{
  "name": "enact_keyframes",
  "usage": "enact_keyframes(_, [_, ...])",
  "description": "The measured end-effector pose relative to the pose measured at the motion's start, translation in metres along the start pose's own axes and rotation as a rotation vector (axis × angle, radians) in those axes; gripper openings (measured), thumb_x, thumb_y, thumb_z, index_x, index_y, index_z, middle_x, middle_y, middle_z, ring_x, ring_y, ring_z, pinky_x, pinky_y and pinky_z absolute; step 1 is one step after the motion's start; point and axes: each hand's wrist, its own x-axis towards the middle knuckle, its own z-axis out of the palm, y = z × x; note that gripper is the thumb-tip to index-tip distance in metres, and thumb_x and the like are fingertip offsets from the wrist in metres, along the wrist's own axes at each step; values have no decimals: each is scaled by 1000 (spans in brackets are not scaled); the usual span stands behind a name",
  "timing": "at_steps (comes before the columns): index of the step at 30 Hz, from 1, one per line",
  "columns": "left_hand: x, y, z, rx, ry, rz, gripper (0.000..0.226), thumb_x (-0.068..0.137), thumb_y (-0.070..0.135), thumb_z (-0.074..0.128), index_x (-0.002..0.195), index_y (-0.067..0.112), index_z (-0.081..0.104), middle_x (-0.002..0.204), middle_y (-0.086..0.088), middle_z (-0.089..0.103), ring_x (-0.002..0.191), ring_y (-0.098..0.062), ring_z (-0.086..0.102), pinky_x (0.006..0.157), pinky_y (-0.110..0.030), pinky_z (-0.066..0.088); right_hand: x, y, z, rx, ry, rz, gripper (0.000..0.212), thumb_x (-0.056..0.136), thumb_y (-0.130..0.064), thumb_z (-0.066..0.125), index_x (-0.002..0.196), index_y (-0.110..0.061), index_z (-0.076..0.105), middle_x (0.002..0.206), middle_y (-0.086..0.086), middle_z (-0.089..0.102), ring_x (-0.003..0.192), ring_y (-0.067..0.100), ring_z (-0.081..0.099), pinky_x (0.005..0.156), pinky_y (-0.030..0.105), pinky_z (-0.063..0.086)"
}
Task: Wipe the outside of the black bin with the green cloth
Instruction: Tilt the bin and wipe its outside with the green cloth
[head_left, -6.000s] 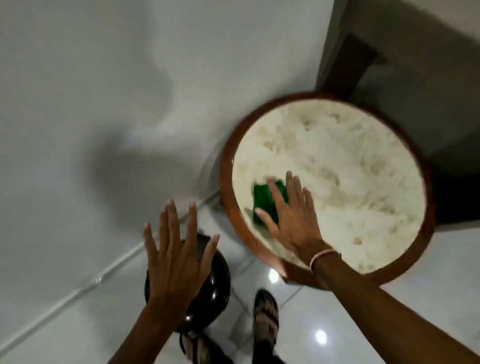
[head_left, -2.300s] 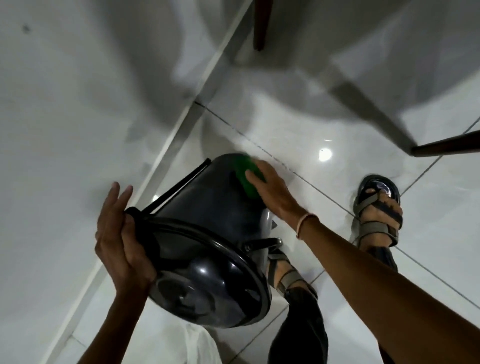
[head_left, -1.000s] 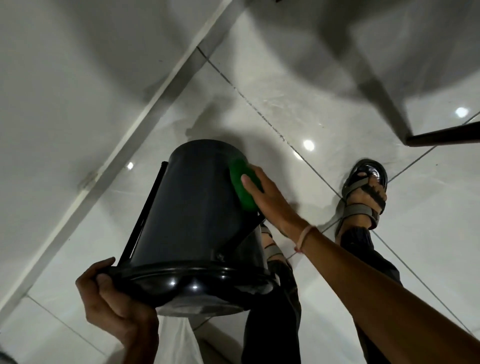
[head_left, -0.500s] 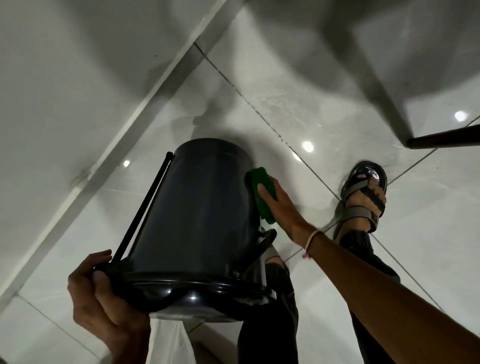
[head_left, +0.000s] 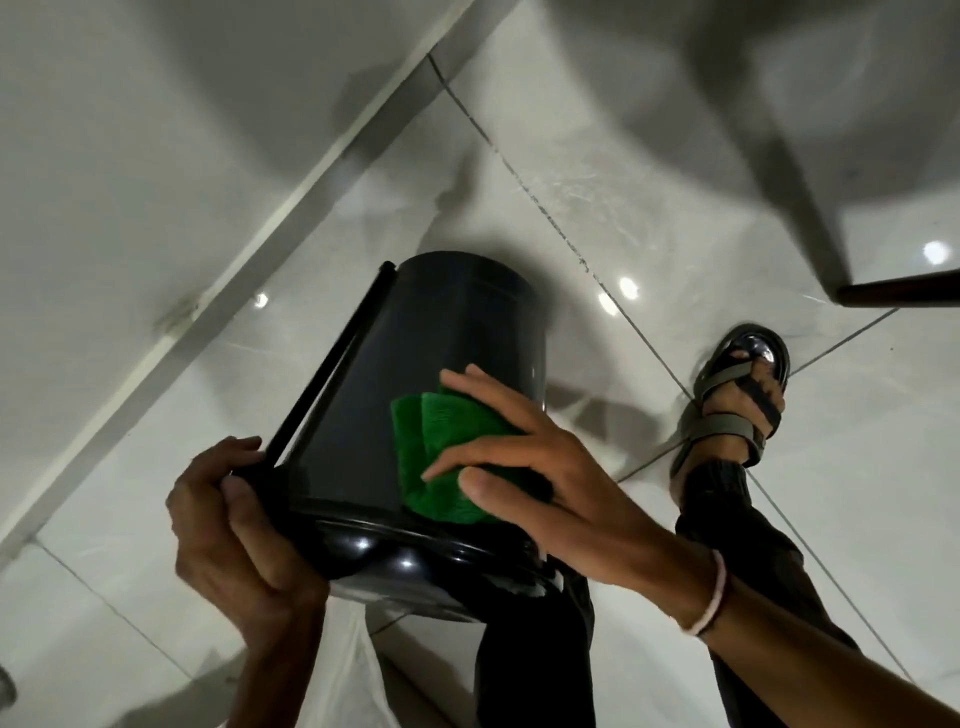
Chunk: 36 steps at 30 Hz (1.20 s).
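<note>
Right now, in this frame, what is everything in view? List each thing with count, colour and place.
bin: one, black, tilted toward the camera, centre of view, lid end nearest.
cloth: one, green, pressed flat against the bin's side near the lid.
rod: one, black, thin, running along the bin's left side.
floor: glossy pale tiles with dark grout lines.
wall: pale, upper left, meeting the floor at a skirting strip.
furniture leg: one, dark brown, right edge.
sandal: one fully seen, grey and black, on a foot at right.
wristband: one, pale pink, right wrist.
left hand: grip closed on the bin's lid rim.
right hand: fingers spread, flat on the cloth.
</note>
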Motion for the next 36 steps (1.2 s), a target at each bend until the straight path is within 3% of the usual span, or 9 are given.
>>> enact_keyframes(4, [7,15,7,22,-48,94,33,104,13,37,104,1,67,116,-5,68,118,-26,63,102,-50,48,4,17,-8,182,159,-1,20,96,-23,65,99,-13,82,160,-11,50,157,6,35,131,32,29])
enact_keyframes(8, [12,14,3,51,-117,182,33,102,9,39,103,-3,69,115,-11,71,117,-31,65,107,-28,43,47,40,-20,181,422,181,12,102,-17,63,100,-14,74,151,-4,58,137,9,58,103,10,47])
enact_keyframes(11, [7,18,8,38,-170,337,32,100,6,42,98,-7,71,111,-16,75,115,-25,65,108,-32,42,100,42,-41,11,560,274,16,106,-16,59,111,-9,72,135,7,68,124,18,62,111,29,51])
enact_keyframes(13, [6,16,11,24,-174,385,30,100,3,44,98,-8,72,113,-16,75,121,-15,65,110,-35,43,124,27,-43,-133,506,289,19,105,-19,60,113,-9,75,128,7,72,122,22,65,113,45,48])
enact_keyframes(17, [3,14,12,-25,-158,391,35,109,12,40,119,-3,69,146,-9,63,149,-17,52,122,-39,39,81,-8,6,-301,212,-38,23,102,-34,61,110,-21,79,159,5,55,152,2,36,127,16,20])
enact_keyframes(20, [-7,10,9,7,-203,431,47,114,24,32,144,-1,57,163,-12,49,162,-24,38,129,-38,30,10,-10,30,-267,48,-154,26,103,-40,56,114,-31,77,169,-6,40,163,6,20,132,34,17])
enact_keyframes(27, [-33,-5,4,8,-165,390,54,114,28,29,148,-4,57,165,-17,47,164,-25,34,134,-50,22,-27,9,25,-122,229,6,19,91,-22,77,109,-16,80,156,-3,52,152,18,45,124,53,39])
enact_keyframes(32, [-29,12,12,0,-164,429,54,115,31,27,152,-1,52,164,-14,46,164,-17,32,134,-49,22,15,-14,48,-257,225,-144,17,94,-21,77,105,-8,81,145,9,64,143,25,54,117,55,45])
enact_keyframes(36, [-26,24,15,-13,-163,384,61,115,39,27,154,-2,48,167,-22,43,163,-26,31,132,-50,27,-3,-6,39,-286,179,-193,25,95,-30,73,112,-14,79,156,5,54,153,19,42,127,46,36])
